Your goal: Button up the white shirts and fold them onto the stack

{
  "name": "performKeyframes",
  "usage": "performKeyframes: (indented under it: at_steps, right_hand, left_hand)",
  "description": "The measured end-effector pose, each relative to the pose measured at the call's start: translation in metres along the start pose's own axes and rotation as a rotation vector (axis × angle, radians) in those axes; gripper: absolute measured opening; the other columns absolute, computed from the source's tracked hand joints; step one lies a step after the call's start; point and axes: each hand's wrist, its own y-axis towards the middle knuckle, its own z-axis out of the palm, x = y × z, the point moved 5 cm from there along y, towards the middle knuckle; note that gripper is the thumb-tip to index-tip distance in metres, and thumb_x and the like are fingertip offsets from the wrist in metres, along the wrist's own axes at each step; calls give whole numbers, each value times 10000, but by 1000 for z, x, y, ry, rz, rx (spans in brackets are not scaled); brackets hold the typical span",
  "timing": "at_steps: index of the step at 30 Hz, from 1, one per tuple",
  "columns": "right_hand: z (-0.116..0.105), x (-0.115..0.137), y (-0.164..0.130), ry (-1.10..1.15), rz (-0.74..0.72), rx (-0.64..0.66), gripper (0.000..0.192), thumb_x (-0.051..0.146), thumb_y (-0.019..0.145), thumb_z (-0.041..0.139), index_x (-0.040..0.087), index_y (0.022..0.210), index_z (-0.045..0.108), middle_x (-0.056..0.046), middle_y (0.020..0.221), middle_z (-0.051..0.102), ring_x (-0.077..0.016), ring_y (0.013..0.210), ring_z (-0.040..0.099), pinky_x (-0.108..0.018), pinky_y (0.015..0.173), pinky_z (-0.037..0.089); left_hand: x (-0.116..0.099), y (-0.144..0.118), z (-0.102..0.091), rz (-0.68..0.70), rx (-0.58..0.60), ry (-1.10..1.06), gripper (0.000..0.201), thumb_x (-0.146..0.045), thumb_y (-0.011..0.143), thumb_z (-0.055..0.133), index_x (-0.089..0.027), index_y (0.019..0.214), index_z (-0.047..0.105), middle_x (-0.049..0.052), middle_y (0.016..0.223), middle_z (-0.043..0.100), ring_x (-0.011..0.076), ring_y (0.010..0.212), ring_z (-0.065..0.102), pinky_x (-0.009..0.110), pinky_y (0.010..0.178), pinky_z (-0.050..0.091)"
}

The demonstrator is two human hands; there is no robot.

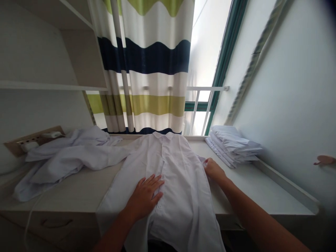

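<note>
A white button-up shirt [178,175] lies front side up on the desk, its collar toward the window and its hem hanging over the front edge. My left hand [146,195] rests flat on the shirt front beside the button line, fingers spread. At the shirt's right side, my right hand [213,169] pinches a bit of the white cloth near the sleeve, thumb and fingertips together. The shirt's left sleeve side reaches toward a loose heap of white shirts [70,157]; where one ends and the other begins is hard to see.
A stack of folded white shirts [232,145] stands at the back right against the wall. Behind the desk [267,192] hangs a striped curtain [157,59]. A power strip [34,140] is at the left, with a white cable [31,217] over the front edge.
</note>
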Motion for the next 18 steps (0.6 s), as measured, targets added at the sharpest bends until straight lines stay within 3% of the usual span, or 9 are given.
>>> performKeyframes:
  at_steps: [3, 7, 14, 16, 18]
  right_hand:
    - [-4, -1, 8, -57, 59, -11, 539, 588, 850, 536, 126, 1113, 624, -228, 1177, 646, -367, 1060, 620, -462, 834, 445]
    - [-21, 7, 20, -119, 15, -7, 256, 402, 860, 569, 169, 892, 672, -141, 938, 719, -281, 901, 668, -347, 757, 449]
    - [-114, 33, 45, -292, -113, -263, 322, 258, 955, 414, 144, 1225, 547, -226, 1098, 656, -350, 1019, 619, -446, 830, 419]
    - [-130, 43, 41, -411, -231, -393, 335, 197, 974, 342, 146, 1258, 514, -228, 1091, 650, -362, 1039, 602, -487, 856, 404]
    - [-129, 48, 31, -509, -354, -465, 332, 185, 976, 338, 160, 1267, 496, -209, 1107, 646, -363, 1069, 583, -511, 889, 389]
  left_hand:
    - [0, -1, 0, 1, -4, -12, 465, -445, 988, 420, -380, 1446, 464, -16, 1584, 378, 250, 1483, 289, 537, 1191, 180]
    - [1, -3, 0, 5, -22, -29, 465, -444, 983, 428, -368, 1440, 474, -8, 1570, 405, 254, 1478, 301, 537, 1191, 182]
    - [2, -4, 0, -5, -23, -29, 460, -434, 979, 433, -371, 1433, 475, -26, 1576, 393, 248, 1481, 297, 540, 1197, 184]
    - [2, -5, 0, -5, -21, -22, 458, -437, 980, 430, -373, 1431, 475, -31, 1578, 388, 246, 1482, 295, 538, 1200, 185]
    - [3, -5, 0, -5, -19, -14, 458, -443, 980, 426, -375, 1430, 476, -33, 1578, 388, 244, 1482, 295, 535, 1201, 188]
